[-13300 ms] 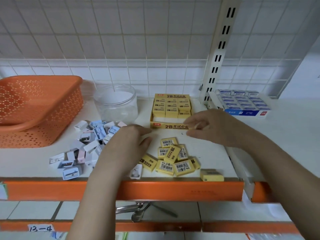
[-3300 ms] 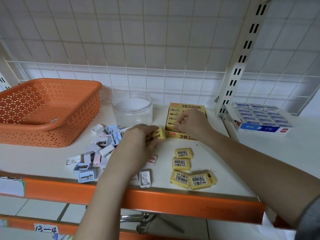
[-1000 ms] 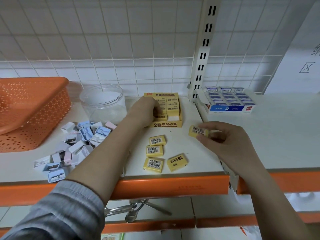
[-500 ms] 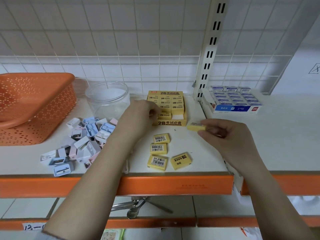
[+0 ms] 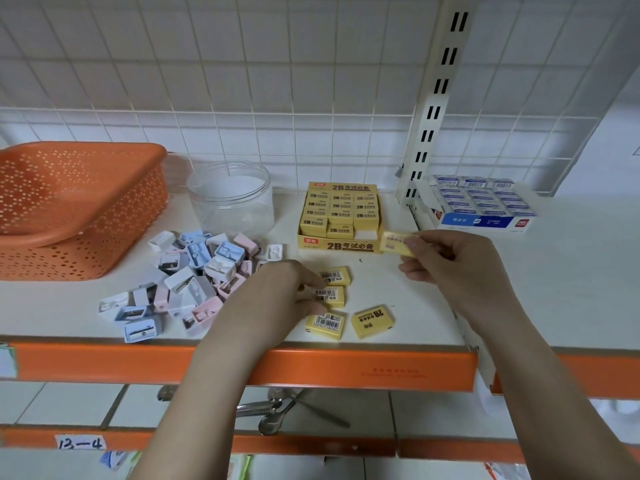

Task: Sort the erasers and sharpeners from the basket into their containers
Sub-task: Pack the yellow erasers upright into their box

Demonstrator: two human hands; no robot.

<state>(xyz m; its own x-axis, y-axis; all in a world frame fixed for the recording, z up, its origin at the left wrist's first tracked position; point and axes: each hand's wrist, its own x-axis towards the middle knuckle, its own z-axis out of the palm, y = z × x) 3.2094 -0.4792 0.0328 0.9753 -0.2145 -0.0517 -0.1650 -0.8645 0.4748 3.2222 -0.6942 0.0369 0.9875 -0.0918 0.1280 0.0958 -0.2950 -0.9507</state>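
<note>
Head view: shelf [image 5: 398,289] with orange basket [image 5: 79,209] at left, clear jar [image 5: 230,199] beside it, yellow eraser box [image 5: 337,216] mid-shelf. Sharpeners [image 5: 187,282] heaped loose between basket and erasers; none visibly in the jar.

Risks, as judged: one open slot shows at the box's front right, and an eraser brought in tilted could jam or push the neighbours out of row. Loose erasers [image 5: 372,321] lie near the shelf's front edge, so a sweeping wrist could knock one off. Sharpeners lie just beside the left forearm and could get scattered.

Right hand [image 5: 450,268] pinches one yellow eraser [image 5: 396,244] between thumb and fingers, just beside the box's front right corner. Left hand [image 5: 277,296], fingers curled, touches the middle loose eraser [image 5: 330,296]; a full grip cannot be confirmed.
</note>
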